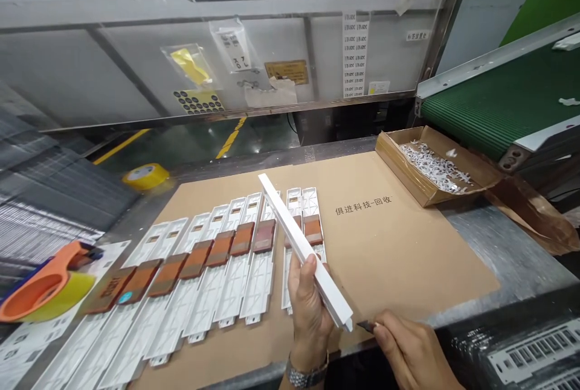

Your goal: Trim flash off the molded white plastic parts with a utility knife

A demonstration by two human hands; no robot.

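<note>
My left hand (308,293) is closed around a long white plastic strip (299,239), thumb on its upper face. The strip slants from upper left to lower right, above the cardboard. Close to its lower end, my right hand (408,348) grips a small dark pointed tool (366,326); most of the tool is hidden in the fingers. The tip is beside the strip's small end tab, and I cannot tell whether they touch. Left of my hands lie several similar white plastic strips (226,293), open side up in a row, with reddish-brown blocks (197,259) resting across them.
Brown cardboard (385,257) covers the metal table. A carton (403,175) of white scraps stands at the back right, below a green conveyor belt (489,100). An orange tape dispenser (49,281) and a yellow tape roll (145,177) are on the left. A machine panel (281,34) borders the back.
</note>
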